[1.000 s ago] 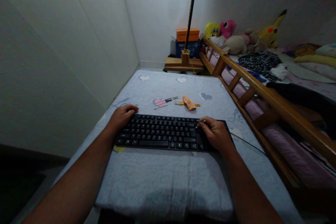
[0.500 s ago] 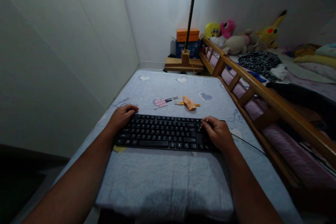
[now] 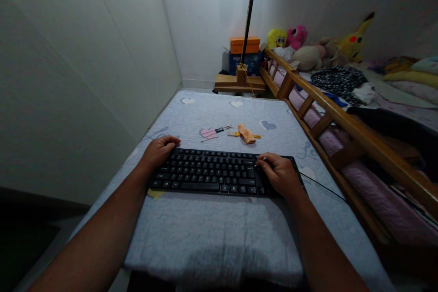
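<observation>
A black keyboard [image 3: 212, 173] lies on the cloth-covered table [image 3: 205, 232]. My left hand [image 3: 160, 151] rests at its upper left corner, fingers closed around the edge. Over the right part of the keys is my right hand [image 3: 278, 171], pinching a thin stick with small white tips, which looks like a cotton swab; one tip is at the keys. Behind the keyboard lie a thin white swab [image 3: 209, 138], a tool with a black and pink handle [image 3: 219, 131], and an orange cloth [image 3: 246, 134] across a brush with a yellow handle [image 3: 257, 137].
The keyboard's black cable [image 3: 323, 185] runs right towards a wooden bed rail [image 3: 342, 123]. Beyond the rail are plush toys and bedding. A wooden stand [image 3: 236, 84] with a black pole and an orange box [image 3: 245, 45] stand behind the table. White cabinet doors are on the left.
My right hand has shifted slightly left over the keys with the swab, uncovering more of the keyboard's right end. My left hand has stayed in place.
</observation>
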The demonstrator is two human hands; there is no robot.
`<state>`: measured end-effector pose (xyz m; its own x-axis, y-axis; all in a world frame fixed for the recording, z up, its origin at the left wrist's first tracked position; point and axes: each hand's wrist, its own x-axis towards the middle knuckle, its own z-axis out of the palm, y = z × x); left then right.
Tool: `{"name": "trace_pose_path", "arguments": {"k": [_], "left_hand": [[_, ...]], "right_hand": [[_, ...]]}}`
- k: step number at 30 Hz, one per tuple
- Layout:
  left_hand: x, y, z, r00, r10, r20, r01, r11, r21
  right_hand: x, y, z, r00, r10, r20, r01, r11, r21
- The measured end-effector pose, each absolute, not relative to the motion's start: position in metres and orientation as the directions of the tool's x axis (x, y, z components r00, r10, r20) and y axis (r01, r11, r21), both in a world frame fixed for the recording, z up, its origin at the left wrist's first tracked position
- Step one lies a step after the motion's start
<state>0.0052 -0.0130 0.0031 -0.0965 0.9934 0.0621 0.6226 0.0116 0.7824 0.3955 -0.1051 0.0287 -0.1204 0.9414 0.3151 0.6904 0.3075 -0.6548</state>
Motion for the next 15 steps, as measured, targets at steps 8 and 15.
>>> {"name": "trace_pose_path", "arguments": {"k": [8,15], "left_hand": [[0.0074,-0.0128,0.0058,-0.111,0.992,0.053,0.625,0.029,0.780],[0.0068,-0.0136,0.0057,-0.104,0.993,0.047,0.604,0.026,0.797]], "right_hand": [[0.3936,-0.1063,0.0291,-0.132,0.938,0.319,0.682,0.320,-0.657],[0.3924,-0.1088,0.0356,-0.182,0.938,0.294,0.697,0.334,-0.634]]}}
